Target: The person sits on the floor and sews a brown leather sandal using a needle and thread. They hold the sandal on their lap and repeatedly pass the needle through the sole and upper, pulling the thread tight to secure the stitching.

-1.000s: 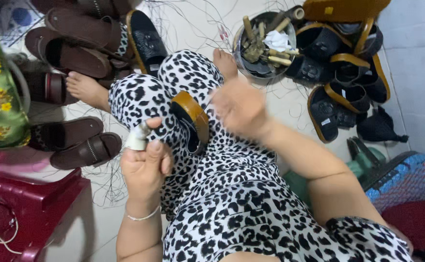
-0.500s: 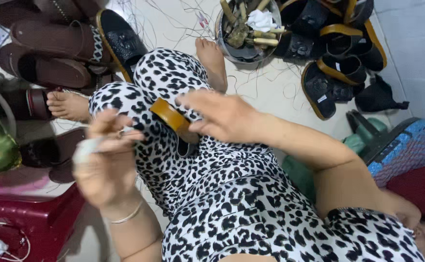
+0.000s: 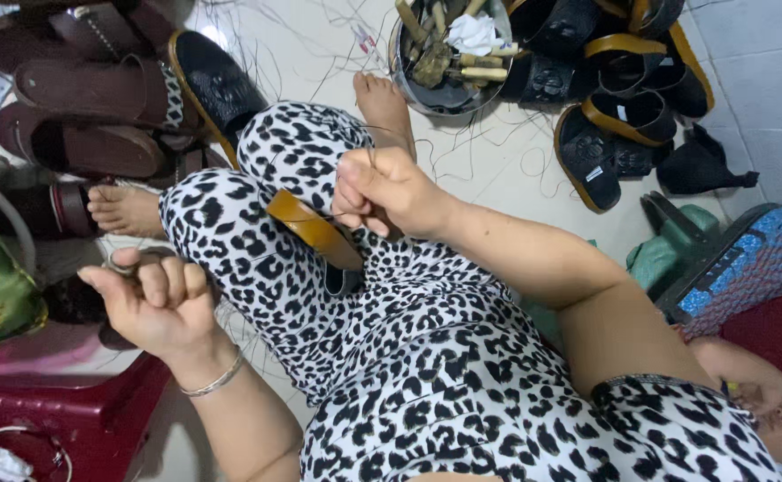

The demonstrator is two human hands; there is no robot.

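Your right hand (image 3: 386,192) is pinched on a thin thread right at the tan sandal (image 3: 315,230) lying on your lap, its long axis running down-right. Your left hand (image 3: 154,303) is off to the left, well apart, fingers curled around something small I can't make out.

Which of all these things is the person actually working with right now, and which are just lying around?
In use:
right hand pinching thread
tan-edged sandal on the lap
left hand, fist closed on something small

Lying about:
brown sandals
bowl of tools
black sandals
red stool
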